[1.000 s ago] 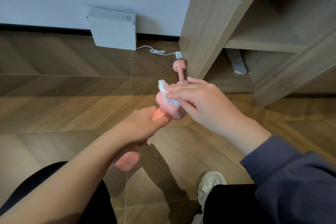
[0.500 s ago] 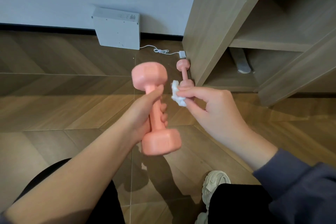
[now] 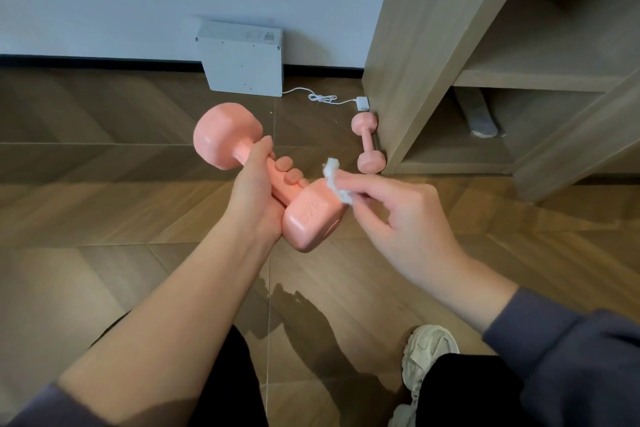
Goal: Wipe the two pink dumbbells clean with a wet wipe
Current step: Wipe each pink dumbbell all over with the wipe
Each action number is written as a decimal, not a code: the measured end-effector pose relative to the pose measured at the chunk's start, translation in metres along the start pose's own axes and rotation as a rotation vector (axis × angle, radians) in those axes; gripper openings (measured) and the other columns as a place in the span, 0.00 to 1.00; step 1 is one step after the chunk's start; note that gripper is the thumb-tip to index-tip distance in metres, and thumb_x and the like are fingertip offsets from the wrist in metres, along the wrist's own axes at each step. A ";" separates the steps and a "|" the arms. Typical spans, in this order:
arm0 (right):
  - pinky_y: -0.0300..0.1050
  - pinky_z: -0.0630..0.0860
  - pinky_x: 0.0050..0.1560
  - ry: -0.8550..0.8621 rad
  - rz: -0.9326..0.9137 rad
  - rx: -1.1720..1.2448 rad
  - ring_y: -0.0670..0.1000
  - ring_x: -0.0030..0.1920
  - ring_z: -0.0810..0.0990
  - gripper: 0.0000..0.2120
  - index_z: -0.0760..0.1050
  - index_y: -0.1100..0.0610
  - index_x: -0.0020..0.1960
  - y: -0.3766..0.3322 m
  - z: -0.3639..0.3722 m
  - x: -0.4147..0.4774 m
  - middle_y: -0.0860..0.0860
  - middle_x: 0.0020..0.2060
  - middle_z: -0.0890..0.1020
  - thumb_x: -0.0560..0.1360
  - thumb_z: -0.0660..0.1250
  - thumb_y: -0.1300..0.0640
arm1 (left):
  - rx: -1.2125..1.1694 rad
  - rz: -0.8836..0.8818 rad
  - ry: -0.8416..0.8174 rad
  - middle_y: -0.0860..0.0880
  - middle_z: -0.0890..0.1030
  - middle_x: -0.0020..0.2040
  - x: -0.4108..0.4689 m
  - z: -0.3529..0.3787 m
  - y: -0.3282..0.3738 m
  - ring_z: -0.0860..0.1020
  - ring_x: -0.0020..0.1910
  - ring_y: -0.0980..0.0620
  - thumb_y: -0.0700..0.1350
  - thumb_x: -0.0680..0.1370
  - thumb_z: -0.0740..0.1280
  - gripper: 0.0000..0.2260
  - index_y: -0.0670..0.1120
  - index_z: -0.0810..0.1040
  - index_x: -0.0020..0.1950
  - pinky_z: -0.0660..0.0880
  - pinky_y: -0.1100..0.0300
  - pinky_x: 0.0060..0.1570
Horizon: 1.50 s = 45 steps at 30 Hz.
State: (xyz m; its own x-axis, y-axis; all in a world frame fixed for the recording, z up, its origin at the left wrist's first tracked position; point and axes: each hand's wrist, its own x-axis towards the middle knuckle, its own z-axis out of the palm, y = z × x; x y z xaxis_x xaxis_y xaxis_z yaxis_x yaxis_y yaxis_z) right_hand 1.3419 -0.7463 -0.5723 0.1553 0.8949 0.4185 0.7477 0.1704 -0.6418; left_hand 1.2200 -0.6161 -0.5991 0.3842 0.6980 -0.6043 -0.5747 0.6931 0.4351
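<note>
The held pink dumbbell [image 3: 311, 215] slants far-left to near-right; left hand [image 3: 256, 194] grips its handle, right hand [image 3: 398, 215] flanks its near head; the second dumbbell [image 3: 369, 146] lies beyond; the wet wipe [image 3: 336, 180], pinched by the right, touches that head.

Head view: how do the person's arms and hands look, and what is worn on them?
Both the left hand and the right hand are bare: no gloves, rings or watch show. Slate-blue sleeves begin partway up the forearms, the right sleeve and the left sleeve alike.
</note>
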 end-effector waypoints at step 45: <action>0.46 0.83 0.51 -0.009 1.108 1.011 0.53 0.45 0.83 0.11 0.81 0.59 0.54 0.003 0.015 0.012 0.55 0.41 0.84 0.81 0.61 0.66 | -0.102 0.176 -0.232 0.53 0.60 0.22 -0.003 0.009 0.000 0.58 0.19 0.54 0.44 0.77 0.59 0.16 0.48 0.64 0.30 0.62 0.64 0.22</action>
State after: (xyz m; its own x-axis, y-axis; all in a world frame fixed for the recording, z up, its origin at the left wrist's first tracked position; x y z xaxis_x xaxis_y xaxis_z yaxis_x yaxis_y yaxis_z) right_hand 1.3366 -0.7289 -0.5784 0.3217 0.7594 -0.5656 -0.4937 -0.3752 -0.7846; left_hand 1.2255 -0.6159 -0.5911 0.4204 0.8365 -0.3515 -0.7121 0.5442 0.4435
